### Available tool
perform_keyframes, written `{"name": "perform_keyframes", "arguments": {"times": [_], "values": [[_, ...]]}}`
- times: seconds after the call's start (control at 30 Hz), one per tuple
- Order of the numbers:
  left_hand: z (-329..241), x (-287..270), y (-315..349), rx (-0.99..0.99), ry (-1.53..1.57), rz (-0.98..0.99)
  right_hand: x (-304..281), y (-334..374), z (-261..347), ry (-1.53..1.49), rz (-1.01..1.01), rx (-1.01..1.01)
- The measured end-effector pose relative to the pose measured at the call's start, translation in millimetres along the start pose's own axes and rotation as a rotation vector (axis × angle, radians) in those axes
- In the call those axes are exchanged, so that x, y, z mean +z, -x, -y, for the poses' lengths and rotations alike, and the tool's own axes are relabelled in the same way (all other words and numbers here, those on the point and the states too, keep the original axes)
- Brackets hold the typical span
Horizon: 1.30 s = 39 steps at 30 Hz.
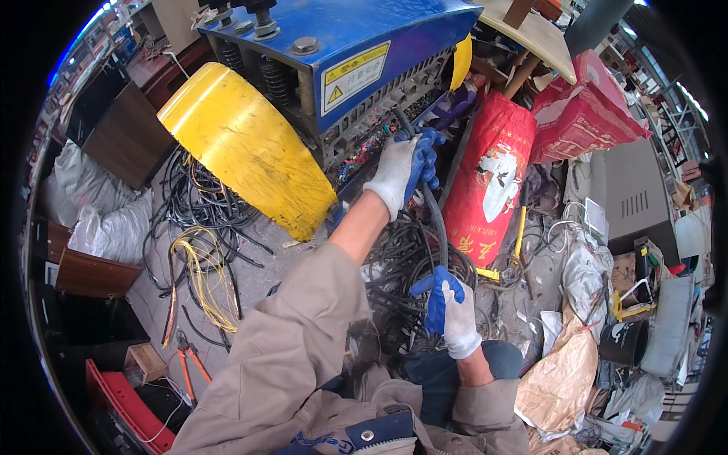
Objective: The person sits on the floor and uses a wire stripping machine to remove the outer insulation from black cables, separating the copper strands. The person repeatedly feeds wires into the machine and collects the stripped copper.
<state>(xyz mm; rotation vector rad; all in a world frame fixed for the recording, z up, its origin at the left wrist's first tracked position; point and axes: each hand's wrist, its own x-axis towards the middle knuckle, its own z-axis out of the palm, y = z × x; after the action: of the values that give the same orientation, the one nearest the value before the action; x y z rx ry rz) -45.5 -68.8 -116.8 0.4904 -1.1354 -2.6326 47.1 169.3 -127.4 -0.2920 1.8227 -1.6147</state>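
Note:
A thick dark grey cable (437, 227) runs from the slotted front of a blue machine (425, 34) down toward my lap. My left hand (403, 173), in a white and blue work glove, is closed around the cable close to the machine's opening. Lower down, my right hand (451, 309), gloved the same way, grips the cable with thumb and fingers. Beneath both hands lies a tangled heap of black cables (390, 269). Colourful scraps (367, 149) sit along the machine's front. The cable's far end is hidden at the machine.
A curved yellow guard (246, 144) juts out left of the machine. To the right stand a red sack (493, 174) and a pink-red bag (580, 110). More black cable (193, 208), yellow wires (199, 262) and orange-handled cutters (189, 364) lie on the left floor.

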Motion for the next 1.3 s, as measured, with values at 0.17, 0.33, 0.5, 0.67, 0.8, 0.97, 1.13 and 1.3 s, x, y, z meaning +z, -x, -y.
{"name": "perform_keyframes", "arguments": {"times": [0.17, 0.33, 0.5, 0.67, 0.8, 0.97, 1.13, 1.3], "values": [[6.8, -1.0, -4.8, -0.024, 0.055, 0.006, -2.6, -5.6, -6.3, -0.005, 0.012, -0.014], [1.2, -6.7, -9.5, -0.025, -0.005, 0.010, -2.0, -12.4, -3.4, 0.113, -0.004, -0.089], [8.2, 7.4, -3.4, 0.000, 0.182, 0.123, -21.4, -51.9, 59.9, 0.182, 0.074, -0.039], [12.6, 10.0, 20.5, -0.063, -0.027, 0.024, -1.7, -141.2, 79.0, 0.149, 0.069, -0.119], [29.6, -1.3, 44.2, -0.098, -0.081, 0.023, -29.7, -133.3, 18.3, 0.174, 0.048, -0.081], [74.8, 7.3, 44.6, -0.152, -0.134, 0.103, -63.6, -87.6, -26.5, 0.499, -0.055, -0.183], [85.6, 6.3, 42.6, -0.075, 0.054, 0.168, -80.4, -58.2, -3.1, 0.878, -0.119, -0.343], [77.9, 12.4, 60.5, -0.228, 0.103, 0.214, -70.2, -52.2, 6.6, 1.003, -0.241, -0.485]]}}
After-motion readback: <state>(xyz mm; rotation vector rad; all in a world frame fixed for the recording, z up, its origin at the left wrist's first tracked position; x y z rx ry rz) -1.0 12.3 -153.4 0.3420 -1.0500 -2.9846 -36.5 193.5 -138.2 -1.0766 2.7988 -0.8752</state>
